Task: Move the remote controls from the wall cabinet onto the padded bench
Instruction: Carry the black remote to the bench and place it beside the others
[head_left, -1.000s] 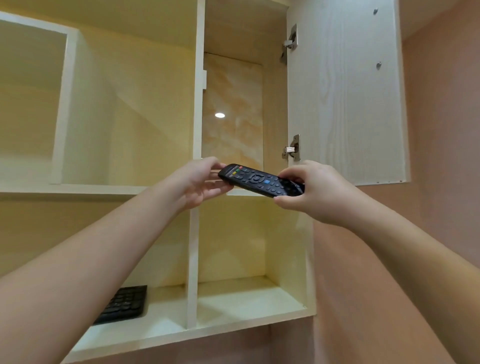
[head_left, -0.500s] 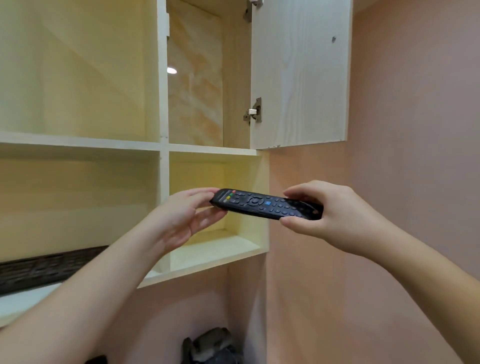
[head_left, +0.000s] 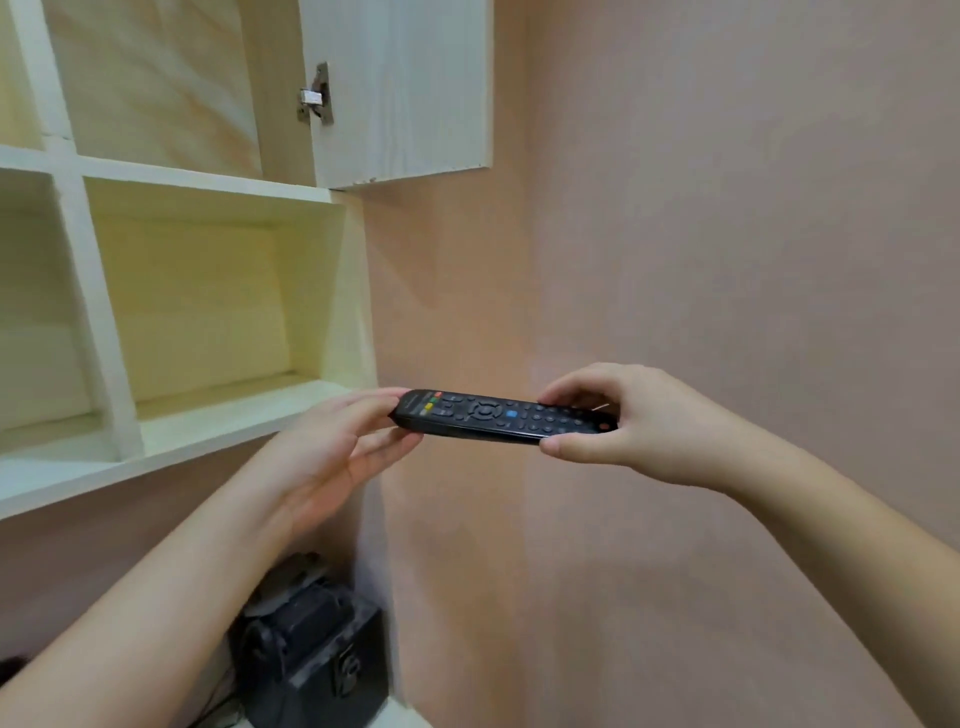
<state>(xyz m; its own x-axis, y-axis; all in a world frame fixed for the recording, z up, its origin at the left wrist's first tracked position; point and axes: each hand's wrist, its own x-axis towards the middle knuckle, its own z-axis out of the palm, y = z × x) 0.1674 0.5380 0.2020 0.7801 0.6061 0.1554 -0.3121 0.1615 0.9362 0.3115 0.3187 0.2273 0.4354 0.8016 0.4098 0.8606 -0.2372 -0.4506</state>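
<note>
A black remote control (head_left: 498, 417) with coloured buttons lies flat between my two hands, out in front of the pink wall and below the wall cabinet (head_left: 218, 415). My right hand (head_left: 623, 421) pinches its right end between thumb and curled fingers. My left hand (head_left: 337, 441) holds its left end, fingers nearly straight under and beside it. The padded bench is out of view.
The cabinet's white door (head_left: 405, 88) stands open at the top. Its lower compartments to the left show bare shelves. A dark box-like object (head_left: 317, 649) sits low beneath the cabinet. The pink wall (head_left: 727, 234) fills the right side.
Both hands have carried the remote down and to the right, away from the cabinet's upper shelf. The view has swung right and down; the keyboard on the lower shelf is out of sight.
</note>
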